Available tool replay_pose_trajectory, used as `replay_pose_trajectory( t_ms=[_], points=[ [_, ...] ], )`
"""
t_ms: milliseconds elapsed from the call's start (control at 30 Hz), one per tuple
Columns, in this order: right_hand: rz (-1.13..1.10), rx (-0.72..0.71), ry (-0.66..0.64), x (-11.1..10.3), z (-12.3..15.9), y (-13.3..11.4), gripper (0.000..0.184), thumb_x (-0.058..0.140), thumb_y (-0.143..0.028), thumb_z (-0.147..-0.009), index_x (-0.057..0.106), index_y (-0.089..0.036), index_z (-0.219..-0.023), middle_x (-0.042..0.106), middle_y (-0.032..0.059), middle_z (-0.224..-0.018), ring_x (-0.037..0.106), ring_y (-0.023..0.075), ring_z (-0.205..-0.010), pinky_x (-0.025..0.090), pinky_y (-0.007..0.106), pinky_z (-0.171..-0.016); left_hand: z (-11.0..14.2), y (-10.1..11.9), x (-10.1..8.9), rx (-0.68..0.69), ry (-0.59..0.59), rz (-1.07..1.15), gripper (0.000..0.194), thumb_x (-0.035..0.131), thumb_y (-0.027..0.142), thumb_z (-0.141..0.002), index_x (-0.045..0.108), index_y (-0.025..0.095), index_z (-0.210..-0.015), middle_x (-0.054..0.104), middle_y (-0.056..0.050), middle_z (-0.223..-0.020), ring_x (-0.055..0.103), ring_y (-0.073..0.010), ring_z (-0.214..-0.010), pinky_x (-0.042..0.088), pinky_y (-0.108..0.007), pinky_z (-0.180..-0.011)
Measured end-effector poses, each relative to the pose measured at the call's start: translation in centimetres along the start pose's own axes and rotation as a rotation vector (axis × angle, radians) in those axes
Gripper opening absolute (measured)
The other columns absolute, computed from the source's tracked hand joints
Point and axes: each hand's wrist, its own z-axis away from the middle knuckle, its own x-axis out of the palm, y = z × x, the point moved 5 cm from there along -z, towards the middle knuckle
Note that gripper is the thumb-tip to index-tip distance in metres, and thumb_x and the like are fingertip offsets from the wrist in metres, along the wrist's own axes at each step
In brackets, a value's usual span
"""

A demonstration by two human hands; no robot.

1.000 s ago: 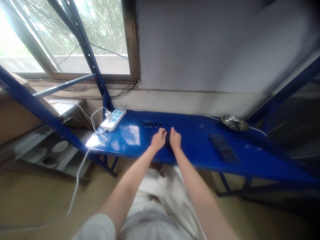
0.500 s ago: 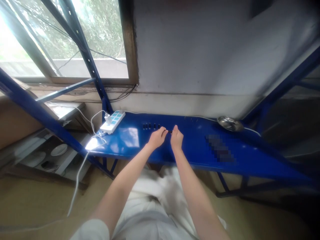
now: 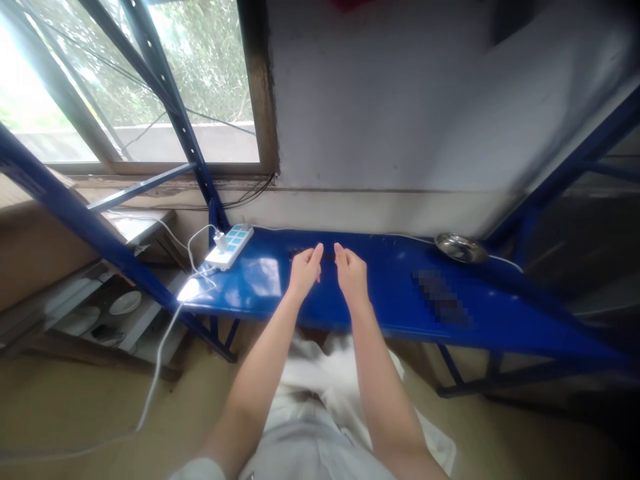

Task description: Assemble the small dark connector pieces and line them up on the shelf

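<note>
Over the middle of the blue table, my left hand (image 3: 305,270) and my right hand (image 3: 352,272) face each other a short gap apart, both closed with thumbs on top. In the gap shows a small, thin dark piece (image 3: 329,256), its ends running to the fingers of both hands. It is too small and blurred to name. Beside my left hand, small dark pieces (image 3: 295,254) lie on the table, mostly hidden behind that hand.
A white power strip (image 3: 230,248) with a plug and cable sits at the left of the blue table (image 3: 385,300). A shiny metal dish (image 3: 460,248) stands at the back right. A blurred-out dark thing (image 3: 440,297) lies before it. Blue frame posts (image 3: 175,100) rise at the sides.
My hands have turned more upright, with thumbs raised, and my left hand has shifted left over the row of small dark pieces. The view has moved slightly.
</note>
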Motion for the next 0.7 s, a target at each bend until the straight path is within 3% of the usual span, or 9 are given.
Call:
replay_pose_trajectory(
  t_ms=[200, 433, 700],
  points=[
    [0.089, -0.047, -0.033, 0.0, 0.0, -0.4, 0.048, 0.032, -0.060, -0.083, 0.032, -0.020, -0.056, 0.041, -0.0031, -0.054, 0.035, 0.0092, -0.051, 0.031, 0.022, -0.050, -0.1, -0.3, -0.3, -0.032, 0.044, 0.053, 0.050, 0.045, 0.061, -0.077, 0.037, 0.018, -0.052, 0.038, 0.006, -0.036, 0.038, -0.0055, -0.030, 0.033, -0.018, -0.037],
    [0.100, -0.010, -0.109, 0.7, 0.1, 0.7, 0.037, 0.037, -0.056, -0.082, 0.043, -0.021, -0.071, 0.053, -0.0002, -0.064, 0.046, 0.0120, -0.054, 0.035, 0.024, -0.050, -0.1, -0.9, -0.7, -0.073, 0.151, 0.073, 0.045, 0.046, 0.058, -0.078, 0.041, 0.018, -0.058, 0.042, 0.006, -0.041, 0.040, -0.0056, -0.032, 0.033, -0.018, -0.036],
    [0.014, -0.026, -0.215, 1.3, 0.2, 1.0, 0.025, 0.047, -0.043, -0.080, 0.055, -0.020, -0.086, 0.063, 0.0035, -0.075, 0.059, 0.0153, -0.063, 0.045, 0.029, -0.061, -0.1, -0.8, -1.5, 0.006, 0.220, 0.026, 0.041, 0.043, 0.054, -0.081, 0.045, 0.017, -0.063, 0.047, 0.005, -0.047, 0.043, -0.0055, -0.035, 0.034, -0.018, -0.038]
  ],
)
